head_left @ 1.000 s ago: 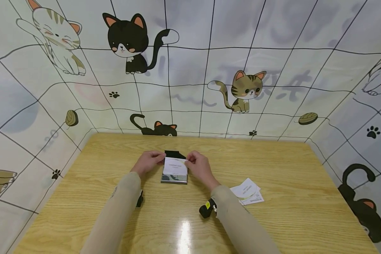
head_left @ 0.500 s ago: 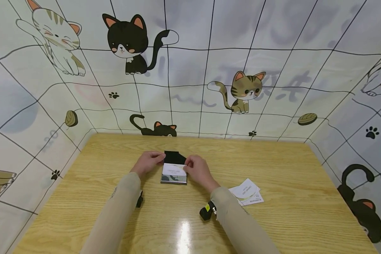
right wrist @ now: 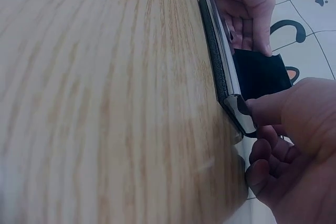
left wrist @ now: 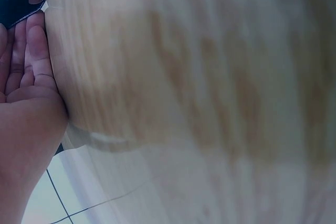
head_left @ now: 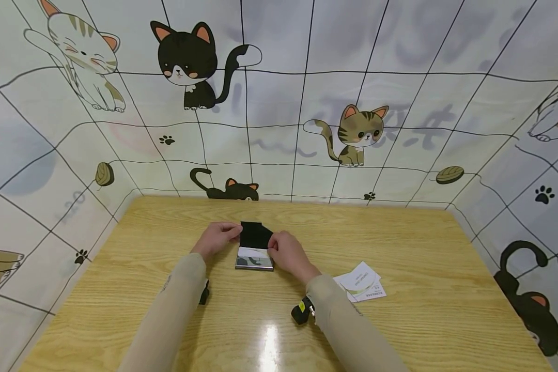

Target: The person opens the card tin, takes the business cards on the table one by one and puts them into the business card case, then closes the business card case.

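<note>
A business card case (head_left: pixel 254 262) with a metal front and a raised black flap (head_left: pixel 253 235) lies on the table. Only a narrow strip of a white business card (head_left: pixel 253 252) shows above its metal front. With thumb and fingers, my left hand (head_left: pixel 217 238) pinches the flap's left edge; the right wrist view shows that thumb on the black flap. My right hand (head_left: pixel 288 253) grips the case's right side beside the card, thumb at the opening and fingers curled below. The left wrist view catches just part of the left hand (left wrist: pixel 31 72) and a dark corner of the case.
Several loose white business cards (head_left: pixel 362 281) overlap on the wooden table (head_left: pixel 414 248), right of the right forearm. A cat-print cloth wall (head_left: pixel 279 103) rises behind the table and on both sides. Black wrist cameras (head_left: pixel 301 311) hang under the sleeves.
The white card has slid down into the case, leaving more of the black flap bare. My right hand has moved slightly down with it; the left hand has stayed still.
</note>
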`<state>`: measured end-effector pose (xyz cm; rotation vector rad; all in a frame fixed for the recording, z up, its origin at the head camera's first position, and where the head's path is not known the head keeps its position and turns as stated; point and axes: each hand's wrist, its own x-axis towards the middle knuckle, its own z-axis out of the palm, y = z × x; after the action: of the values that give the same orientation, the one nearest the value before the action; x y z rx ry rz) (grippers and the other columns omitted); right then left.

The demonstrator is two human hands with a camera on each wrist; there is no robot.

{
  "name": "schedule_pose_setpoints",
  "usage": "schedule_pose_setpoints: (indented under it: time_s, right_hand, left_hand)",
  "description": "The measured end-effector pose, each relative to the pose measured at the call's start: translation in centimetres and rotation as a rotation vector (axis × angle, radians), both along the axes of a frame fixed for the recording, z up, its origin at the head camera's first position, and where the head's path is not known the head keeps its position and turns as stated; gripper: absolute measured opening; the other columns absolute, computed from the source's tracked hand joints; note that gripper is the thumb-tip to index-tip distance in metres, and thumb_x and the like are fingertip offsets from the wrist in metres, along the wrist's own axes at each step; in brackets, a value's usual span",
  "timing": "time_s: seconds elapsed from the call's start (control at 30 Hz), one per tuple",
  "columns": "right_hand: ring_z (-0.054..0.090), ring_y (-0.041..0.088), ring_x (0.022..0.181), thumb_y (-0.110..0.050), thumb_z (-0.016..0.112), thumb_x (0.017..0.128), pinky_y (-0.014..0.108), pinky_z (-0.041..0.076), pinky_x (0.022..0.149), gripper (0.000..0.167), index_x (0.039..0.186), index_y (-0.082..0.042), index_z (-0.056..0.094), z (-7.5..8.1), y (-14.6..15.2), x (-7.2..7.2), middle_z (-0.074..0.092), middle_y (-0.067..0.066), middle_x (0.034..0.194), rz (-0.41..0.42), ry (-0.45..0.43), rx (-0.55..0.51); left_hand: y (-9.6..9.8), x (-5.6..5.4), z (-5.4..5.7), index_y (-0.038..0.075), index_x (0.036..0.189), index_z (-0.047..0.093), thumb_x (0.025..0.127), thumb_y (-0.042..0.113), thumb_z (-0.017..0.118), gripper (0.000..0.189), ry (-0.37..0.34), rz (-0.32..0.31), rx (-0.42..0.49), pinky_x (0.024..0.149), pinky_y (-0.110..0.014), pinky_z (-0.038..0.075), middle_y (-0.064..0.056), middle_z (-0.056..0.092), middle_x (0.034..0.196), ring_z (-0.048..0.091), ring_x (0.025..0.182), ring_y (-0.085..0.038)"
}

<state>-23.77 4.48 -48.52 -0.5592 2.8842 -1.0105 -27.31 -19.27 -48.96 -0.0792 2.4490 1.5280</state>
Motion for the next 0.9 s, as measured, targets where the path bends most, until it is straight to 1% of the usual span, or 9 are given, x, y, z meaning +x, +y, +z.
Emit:
schedule_pose_setpoints:
  time_s: [0.27, 0.33, 0.47, 0.57, 0.67, 0.73, 0.9]
  right_hand:
    - [0.049, 0.015, 0.074, -0.009, 0.072, 0.094, 0.029, 0.044, 0.067, 0.009, 0.085, -0.008, 0.069, 0.2, 0.0, 0.1, 0.054, 0.001, 0.081, 0.0, -0.013, 0.019]
    - [0.05, 0.015, 0.074, -0.008, 0.073, 0.094, 0.029, 0.044, 0.067, 0.009, 0.085, -0.008, 0.07, 0.2, 0.1, 0.1, 0.054, 0.002, 0.081, 0.01, -0.014, 0.005]
    - [0.051, 0.015, 0.075, -0.01, 0.072, 0.094, 0.029, 0.045, 0.068, 0.008, 0.087, -0.007, 0.071, 0.1, 0.7, 0.2, 0.056, 0.002, 0.082, 0.03, -0.02, -0.056]
    - [0.052, 0.013, 0.076, -0.009, 0.071, 0.094, 0.028, 0.046, 0.069, 0.005, 0.089, -0.007, 0.072, -0.1, 1.7, 0.3, 0.058, 0.0, 0.082, 0.028, -0.024, -0.093]
    - [0.053, 0.013, 0.077, -0.01, 0.07, 0.094, 0.03, 0.047, 0.071, 0.005, 0.09, -0.008, 0.072, 0.1, 3.0, 0.4, 0.059, 0.0, 0.083, 0.01, -0.036, -0.108]
    - [0.054, 0.013, 0.078, -0.01, 0.071, 0.094, 0.031, 0.048, 0.073, 0.004, 0.091, -0.008, 0.072, 0.3, 3.9, 0.5, 0.06, -0.001, 0.084, -0.007, -0.046, -0.107]
    - [0.056, 0.015, 0.081, -0.013, 0.071, 0.096, 0.034, 0.05, 0.074, 0.006, 0.096, -0.007, 0.073, 1.6, 6.4, 0.7, 0.063, 0.001, 0.088, -0.031, -0.092, -0.088]
  left_hand:
    - [0.0, 0.0, 0.1, 0.004, 0.121, 0.075, 0.104, 0.029, 0.066, 0.032, 0.005, 0.0, 0.0, 0.104, -0.044, 0.049, -0.008, 0.076, 0.105, 0.071, 0.098, -0.018]
    - [0.0, 0.0, 0.0, 0.004, 0.121, 0.075, 0.104, 0.03, 0.066, 0.033, 0.003, -0.002, 0.0, 0.105, -0.045, 0.049, -0.008, 0.076, 0.105, 0.071, 0.098, -0.018]
    - [0.0, -0.1, -0.1, 0.005, 0.123, 0.075, 0.103, 0.032, 0.066, 0.035, 0.0, -0.003, -0.008, 0.106, -0.045, 0.048, -0.007, 0.076, 0.105, 0.071, 0.098, -0.019]
    - [0.1, -0.1, -0.2, 0.005, 0.123, 0.075, 0.103, 0.033, 0.066, 0.035, -0.003, -0.001, -0.009, 0.107, -0.046, 0.047, -0.007, 0.075, 0.105, 0.071, 0.099, -0.019]
    - [0.2, -0.1, -0.2, 0.005, 0.123, 0.074, 0.103, 0.034, 0.066, 0.036, 0.004, -0.011, -0.015, 0.109, -0.046, 0.046, -0.007, 0.075, 0.105, 0.071, 0.099, -0.019]
    - [0.2, -0.2, -0.2, 0.005, 0.123, 0.074, 0.103, 0.034, 0.066, 0.037, 0.014, -0.016, -0.018, 0.109, -0.046, 0.046, -0.008, 0.075, 0.105, 0.071, 0.099, -0.02]
    - [0.1, -0.1, -0.1, 0.004, 0.123, 0.074, 0.104, 0.033, 0.066, 0.036, 0.021, -0.016, -0.026, 0.108, -0.047, 0.046, -0.006, 0.075, 0.103, 0.071, 0.096, -0.018]
